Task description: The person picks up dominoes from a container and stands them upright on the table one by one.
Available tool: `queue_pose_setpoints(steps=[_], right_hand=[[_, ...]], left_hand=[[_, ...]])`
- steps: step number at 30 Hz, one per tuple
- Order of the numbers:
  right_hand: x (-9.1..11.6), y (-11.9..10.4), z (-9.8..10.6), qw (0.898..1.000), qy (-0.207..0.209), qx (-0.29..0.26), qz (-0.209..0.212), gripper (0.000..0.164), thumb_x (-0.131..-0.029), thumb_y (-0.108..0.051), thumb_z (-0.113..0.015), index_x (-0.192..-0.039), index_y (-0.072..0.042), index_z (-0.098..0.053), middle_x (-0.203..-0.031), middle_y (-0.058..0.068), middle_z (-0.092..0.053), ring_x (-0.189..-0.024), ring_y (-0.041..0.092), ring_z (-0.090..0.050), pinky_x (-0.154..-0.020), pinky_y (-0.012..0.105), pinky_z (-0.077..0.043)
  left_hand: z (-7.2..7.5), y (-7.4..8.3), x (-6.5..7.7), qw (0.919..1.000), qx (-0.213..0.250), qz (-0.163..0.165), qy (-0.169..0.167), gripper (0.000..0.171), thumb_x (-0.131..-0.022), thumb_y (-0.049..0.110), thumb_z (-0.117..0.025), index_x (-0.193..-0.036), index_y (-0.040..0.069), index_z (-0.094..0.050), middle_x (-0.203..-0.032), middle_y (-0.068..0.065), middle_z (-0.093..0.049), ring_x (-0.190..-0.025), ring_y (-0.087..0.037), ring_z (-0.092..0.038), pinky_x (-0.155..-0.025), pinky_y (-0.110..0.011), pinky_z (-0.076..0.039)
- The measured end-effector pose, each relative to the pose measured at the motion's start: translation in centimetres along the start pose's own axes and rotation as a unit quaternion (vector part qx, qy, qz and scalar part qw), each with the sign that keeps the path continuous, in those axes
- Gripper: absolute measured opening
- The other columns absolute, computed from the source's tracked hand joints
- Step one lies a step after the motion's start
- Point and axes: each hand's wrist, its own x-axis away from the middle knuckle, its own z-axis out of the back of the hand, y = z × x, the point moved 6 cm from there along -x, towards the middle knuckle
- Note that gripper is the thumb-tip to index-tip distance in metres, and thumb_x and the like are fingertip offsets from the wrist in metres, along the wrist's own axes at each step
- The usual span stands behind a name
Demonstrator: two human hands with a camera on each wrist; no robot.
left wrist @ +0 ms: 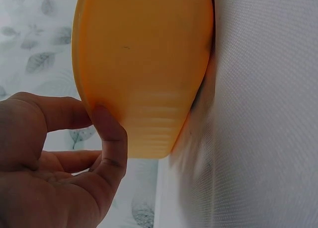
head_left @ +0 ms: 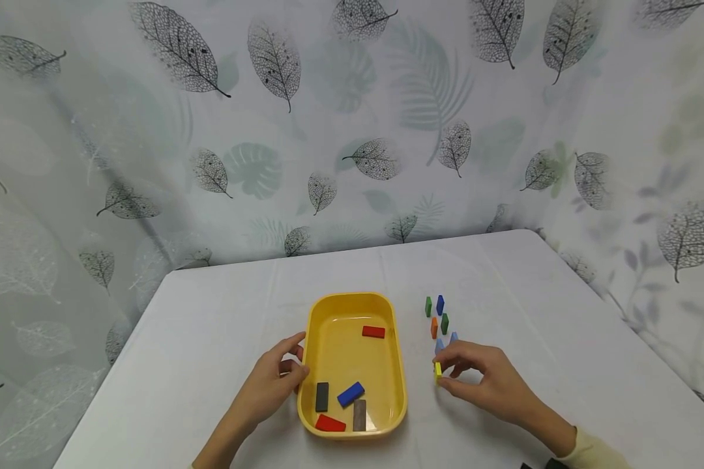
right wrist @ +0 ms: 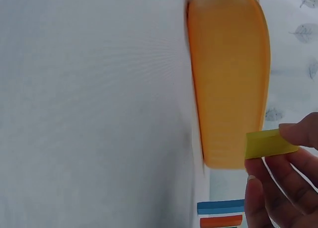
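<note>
My left hand (head_left: 272, 378) pinches the left rim of a yellow plastic tub (head_left: 403, 384); the left wrist view shows thumb and finger on its edge. Between the thumb and fingers of my right hand (head_left: 493, 381) is a yellow domino block (right wrist: 263, 144), upright in the head view, to the right of the tub. Whether it touches the table I cannot tell. Just beyond it stand two light-blue blocks (head_left: 439, 346), partly hidden by the right hand. Farther back, an orange block (head_left: 434, 327), two green blocks (head_left: 428, 307) and a blue block (head_left: 440, 305) stand on end.
Inside the tub lie two red blocks (head_left: 373, 332), a dark grey block (head_left: 322, 397), a blue block (head_left: 351, 394) and a brown block (head_left: 360, 415). A white table (head_left: 223, 319) bears everything. Leaf-patterned curtains (head_left: 340, 98) hang behind it and at both sides.
</note>
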Motion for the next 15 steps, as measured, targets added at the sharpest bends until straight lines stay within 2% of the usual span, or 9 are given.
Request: queue_pose_setpoints(steps=[10, 15], right_hand=[[0.4, 1.1, 0.4, 1.000, 0.010, 0.002, -0.001, 0.031, -0.084, 0.004, -0.083, -0.111, -0.007, -0.073, -0.101, 0.003, -0.073, -0.088, 0.019, -0.070, -0.070, 0.034, -0.061], [0.5, 1.7, 0.5, 1.000, 0.007, -0.001, -0.019, 0.029, -0.085, 0.001, -0.084, -0.111, -0.007, -0.073, -0.102, 0.005, -0.073, -0.088, 0.019, -0.070, -0.071, 0.034, -0.061]], left_hand=[[0.0, -0.1, 0.0, 1.0000, -0.001, -0.001, 0.000, 0.060, -0.095, 0.002, -0.071, -0.152, 0.003, -0.050, -0.112, -0.010, -0.054, -0.079, -0.022, -0.061, -0.067, -0.027, -0.056], [0.0, -0.1, 0.0, 1.0000, -0.001, -0.004, 0.000, 0.060, -0.095, 0.002, -0.071, -0.152, 0.003, -0.050, -0.111, -0.010, -0.054, -0.079, -0.022, -0.061, -0.067, -0.027, -0.056]])
